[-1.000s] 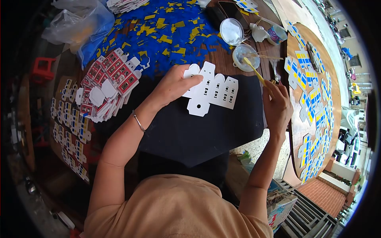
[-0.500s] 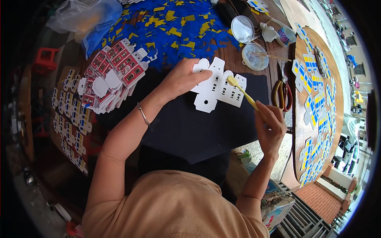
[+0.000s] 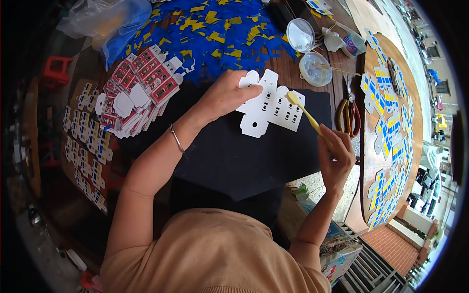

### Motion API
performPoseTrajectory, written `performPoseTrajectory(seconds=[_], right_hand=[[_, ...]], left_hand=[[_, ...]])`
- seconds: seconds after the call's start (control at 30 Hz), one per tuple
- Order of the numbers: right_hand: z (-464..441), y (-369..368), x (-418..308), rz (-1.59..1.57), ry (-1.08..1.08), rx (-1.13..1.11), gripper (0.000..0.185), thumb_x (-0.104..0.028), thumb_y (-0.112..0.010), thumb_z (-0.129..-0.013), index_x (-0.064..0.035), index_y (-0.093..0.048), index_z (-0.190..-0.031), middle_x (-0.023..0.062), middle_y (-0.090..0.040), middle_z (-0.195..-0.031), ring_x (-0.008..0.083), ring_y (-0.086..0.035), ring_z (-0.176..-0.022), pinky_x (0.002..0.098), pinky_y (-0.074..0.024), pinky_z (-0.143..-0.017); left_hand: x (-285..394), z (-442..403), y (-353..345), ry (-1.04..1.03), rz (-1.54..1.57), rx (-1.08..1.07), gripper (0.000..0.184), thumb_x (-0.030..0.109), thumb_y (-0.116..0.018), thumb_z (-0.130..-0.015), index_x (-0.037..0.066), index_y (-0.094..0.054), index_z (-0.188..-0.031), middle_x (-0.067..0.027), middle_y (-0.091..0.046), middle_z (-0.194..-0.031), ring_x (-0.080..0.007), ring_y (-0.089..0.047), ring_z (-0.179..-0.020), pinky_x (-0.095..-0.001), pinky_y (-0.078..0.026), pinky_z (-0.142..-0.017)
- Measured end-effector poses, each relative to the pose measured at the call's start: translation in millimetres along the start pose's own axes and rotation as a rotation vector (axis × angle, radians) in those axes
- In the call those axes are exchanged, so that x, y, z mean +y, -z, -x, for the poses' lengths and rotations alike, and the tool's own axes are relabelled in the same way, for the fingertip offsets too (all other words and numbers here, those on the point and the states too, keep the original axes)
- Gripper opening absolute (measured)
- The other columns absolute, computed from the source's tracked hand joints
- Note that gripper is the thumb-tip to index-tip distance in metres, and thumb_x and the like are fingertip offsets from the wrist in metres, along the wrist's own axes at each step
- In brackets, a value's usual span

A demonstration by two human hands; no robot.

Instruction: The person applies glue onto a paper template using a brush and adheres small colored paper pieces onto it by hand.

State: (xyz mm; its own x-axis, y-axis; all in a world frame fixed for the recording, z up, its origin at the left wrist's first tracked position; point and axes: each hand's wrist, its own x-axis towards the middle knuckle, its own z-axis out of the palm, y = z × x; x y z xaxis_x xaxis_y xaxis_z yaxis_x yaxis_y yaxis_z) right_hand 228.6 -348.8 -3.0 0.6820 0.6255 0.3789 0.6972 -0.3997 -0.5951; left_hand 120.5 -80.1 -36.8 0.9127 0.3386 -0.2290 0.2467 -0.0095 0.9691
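the left hand [image 3: 223, 97] pinches the white card [image 3: 254, 110] by its upper left, over the dark cloth [image 3: 244, 161], which spreads toward the body. the right hand [image 3: 337, 155] grips the yellow brush [image 3: 309, 116], head at the card's right-hand panel, touch unclear. scissors [image 3: 351, 100] lie just beyond the cloth's right edge; red printed cards [image 3: 159, 80] pile at its left.

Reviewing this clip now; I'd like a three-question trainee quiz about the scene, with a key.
1. Which hand holds the yellow brush?
2. True or false: the left hand is empty.
3. Fill in the colour: the small scraps spread beyond the hands are blue and ____.

Key:
1. The right hand.
2. False; it holds the white card cutout.
3. Yellow.
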Motion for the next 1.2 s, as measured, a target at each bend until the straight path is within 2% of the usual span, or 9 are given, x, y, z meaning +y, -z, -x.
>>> performPoseTrajectory(seconds=[0.47,0.87,0.97,1.07,1.2], right_hand=[[1.7,-1.1,7.7,0.079,0.030,-0.004,0.032,0.003,-0.074,-0.079,-0.0118,-0.075,-0.107,0.0048,-0.067,-0.088,0.0140,-0.065,-0.069,0.0268,-0.0514,-0.059],[10.3,0.3,6.2,0.032,-0.048,-0.046,0.033,0.004,-0.074,-0.078,-0.0109,-0.075,-0.108,0.0061,-0.066,-0.090,0.0136,-0.065,-0.070,0.0262,-0.0515,-0.059],[10.9,2.5,8.0,0.021,0.000,-0.076,0.033,0.004,-0.074,-0.079,-0.0105,-0.075,-0.108,0.0060,-0.066,-0.090,0.0136,-0.065,-0.073,0.0270,-0.0515,-0.060],[14.1,7.5,4.9,-0.049,-0.113,-0.060,0.032,0.003,-0.074,-0.080,-0.0099,-0.075,-0.109,0.0062,-0.066,-0.090,0.0135,-0.065,-0.076,0.0278,-0.0522,-0.062],[17.3,8.3,6.1,-0.043,-0.130,-0.051,0.034,0.005,-0.073,-0.080,-0.0095,-0.075,-0.110,0.0065,-0.066,-0.092,0.0134,-0.066,-0.078,0.0275,-0.0533,-0.064]], left_hand=[[0.3,0.1,0.0,0.020,0.021,-0.005,0.026,0.019,-0.064,-0.092,-0.003,-0.066,-0.106,-0.0043,-0.071,-0.096,-0.0082,-0.065,-0.084,-0.0257,-0.052,-0.073],[2.5,1.1,0.3,0.019,0.021,-0.014,0.026,0.019,-0.064,-0.092,-0.002,-0.066,-0.106,-0.0034,-0.070,-0.096,-0.0074,-0.064,-0.084,-0.0250,-0.051,-0.074],[2.0,0.6,0.3,0.024,0.019,-0.012,0.025,0.019,-0.064,-0.093,-0.003,-0.066,-0.107,-0.0038,-0.070,-0.096,-0.0077,-0.064,-0.085,-0.0253,-0.051,-0.075],[-1.2,-1.1,0.3,0.022,-0.005,-0.004,0.025,0.018,-0.064,-0.093,-0.002,-0.066,-0.107,-0.0037,-0.070,-0.096,-0.0078,-0.065,-0.084,-0.0255,-0.052,-0.075],[-2.3,-0.8,-0.2,0.008,0.022,-0.006,0.024,0.018,-0.064,-0.093,-0.002,-0.066,-0.106,-0.0034,-0.070,-0.096,-0.0077,-0.065,-0.084,-0.0253,-0.052,-0.074]])
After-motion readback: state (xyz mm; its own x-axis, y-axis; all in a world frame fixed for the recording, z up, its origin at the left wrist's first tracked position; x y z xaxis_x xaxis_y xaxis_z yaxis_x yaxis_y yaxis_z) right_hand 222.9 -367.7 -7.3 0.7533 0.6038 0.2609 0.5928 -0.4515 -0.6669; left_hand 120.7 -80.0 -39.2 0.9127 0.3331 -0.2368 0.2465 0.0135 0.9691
